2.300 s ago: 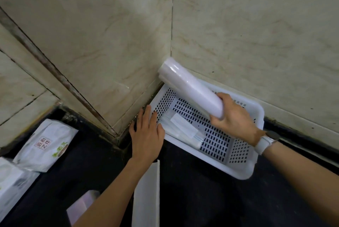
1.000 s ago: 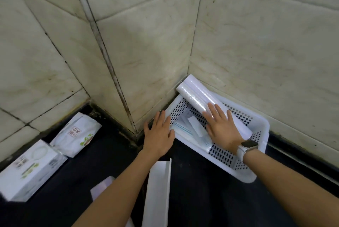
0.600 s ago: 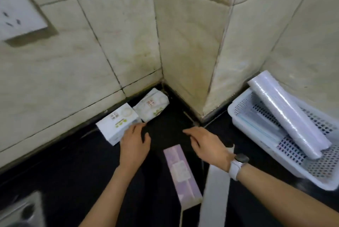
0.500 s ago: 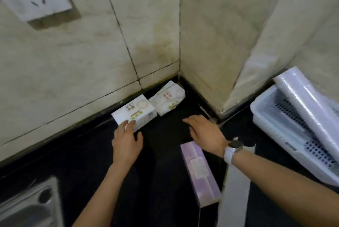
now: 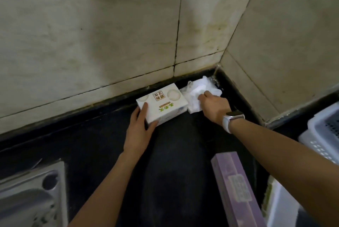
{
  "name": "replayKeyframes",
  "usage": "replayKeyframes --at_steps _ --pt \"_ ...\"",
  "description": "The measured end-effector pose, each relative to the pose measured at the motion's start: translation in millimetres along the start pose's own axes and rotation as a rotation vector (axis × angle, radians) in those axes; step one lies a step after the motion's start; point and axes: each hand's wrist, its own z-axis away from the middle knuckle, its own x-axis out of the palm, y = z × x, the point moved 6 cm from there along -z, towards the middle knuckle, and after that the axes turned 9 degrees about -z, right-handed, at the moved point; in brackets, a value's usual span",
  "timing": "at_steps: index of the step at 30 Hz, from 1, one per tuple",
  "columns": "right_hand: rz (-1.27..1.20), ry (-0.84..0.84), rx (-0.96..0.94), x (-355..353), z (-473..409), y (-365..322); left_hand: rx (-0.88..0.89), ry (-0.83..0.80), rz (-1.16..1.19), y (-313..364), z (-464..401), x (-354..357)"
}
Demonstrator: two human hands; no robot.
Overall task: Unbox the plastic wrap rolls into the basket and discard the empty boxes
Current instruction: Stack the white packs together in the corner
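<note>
A white box (image 5: 162, 105) with green print lies on the black counter against the tiled wall. My left hand (image 5: 142, 127) grips its near left corner, thumb on top. Right beside it, in the wall corner, lies a white plastic packet (image 5: 197, 94); my right hand (image 5: 214, 106), with a white watch on the wrist, closes its fingers on the packet's near side. A long purple box (image 5: 236, 188) lies at the lower right under my right forearm. Only the corner of the white perforated basket (image 5: 322, 135) shows at the right edge; its contents are out of view.
A steel sink (image 5: 31, 197) sits at the lower left. A long white box (image 5: 282, 206) lies at the bottom right beside the purple one. Beige tiled walls close the counter at the back and right. Bare black counter (image 5: 174, 162) lies between my arms.
The view has swung left, away from the basket. Both hands reached forward to the wall: the left took the white box, the right landed on the plastic packet.
</note>
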Motion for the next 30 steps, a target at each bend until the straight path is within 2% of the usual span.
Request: replayKeyframes --at_steps 2,5,7,10,13,19,23,27,30 --pt "-0.146 0.108 0.058 -13.6 5.3 7.5 0.004 0.014 0.023 1.3 -1.1 2.6" --pt "-0.368 0.442 0.113 -48.0 21.7 16.7 0.019 0.047 0.039 10.2 -4.1 5.9" --pt "-0.42 0.611 0.053 -69.0 33.8 12.2 0.034 0.054 0.057 20.1 -9.5 9.4" --pt "-0.429 0.694 -0.075 -88.5 44.5 -8.6 0.045 0.024 0.104 35.9 -20.8 16.0" --pt "-0.394 0.68 -0.191 -90.1 44.5 -39.4 0.044 -0.004 0.191 42.0 -29.9 19.4" --pt "-0.336 0.336 -0.098 -42.2 24.0 -74.5 -0.041 -0.013 0.484 27.9 -17.6 12.6" --pt "-0.442 0.264 -0.154 -38.3 22.6 -80.4 0.155 -0.006 0.426 49.2 -9.2 2.6" --pt "-0.537 0.213 -0.238 -46.2 30.2 -80.2 0.085 0.048 0.334 56.4 -18.2 -1.2" --pt "-0.547 0.279 -0.256 -56.5 50.2 -72.6 0.084 0.053 0.295 60.1 -17.2 -4.3"
